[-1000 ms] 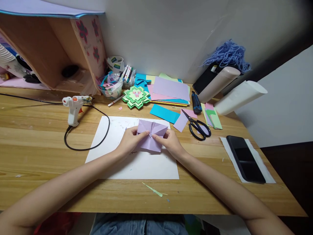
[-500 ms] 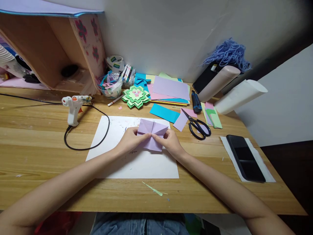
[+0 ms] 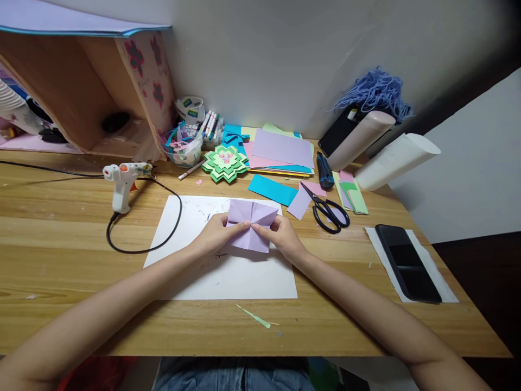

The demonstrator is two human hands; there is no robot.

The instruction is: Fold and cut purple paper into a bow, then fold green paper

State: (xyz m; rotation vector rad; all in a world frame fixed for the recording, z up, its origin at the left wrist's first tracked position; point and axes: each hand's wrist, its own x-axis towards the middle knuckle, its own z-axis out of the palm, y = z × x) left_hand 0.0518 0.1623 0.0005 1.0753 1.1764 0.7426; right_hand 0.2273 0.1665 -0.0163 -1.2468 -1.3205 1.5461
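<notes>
A creased square of purple paper [image 3: 253, 212] is held between my two hands, over a white sheet [image 3: 228, 285] on the table. My left hand [image 3: 217, 231] grips its left side, with the thumb pressed near the middle where the folds meet. On the right side my right hand [image 3: 284, 233] pinches it the same way, the two thumb tips almost touching. Most of my other fingers are hidden behind the paper. Small coloured specks and marks dot the white sheet.
Black scissors [image 3: 329, 212] lie right of the white sheet, beside a blue paper strip [image 3: 272, 188] and a utility knife [image 3: 325, 171]. A layered green paper flower [image 3: 225, 163] sits behind. The glue gun [image 3: 124, 182] stands left, its cord looping. A phone [image 3: 407, 263] lies far right.
The camera view has shifted very slightly. Both hands keep the same hold on the purple paper, with no other visible change.
</notes>
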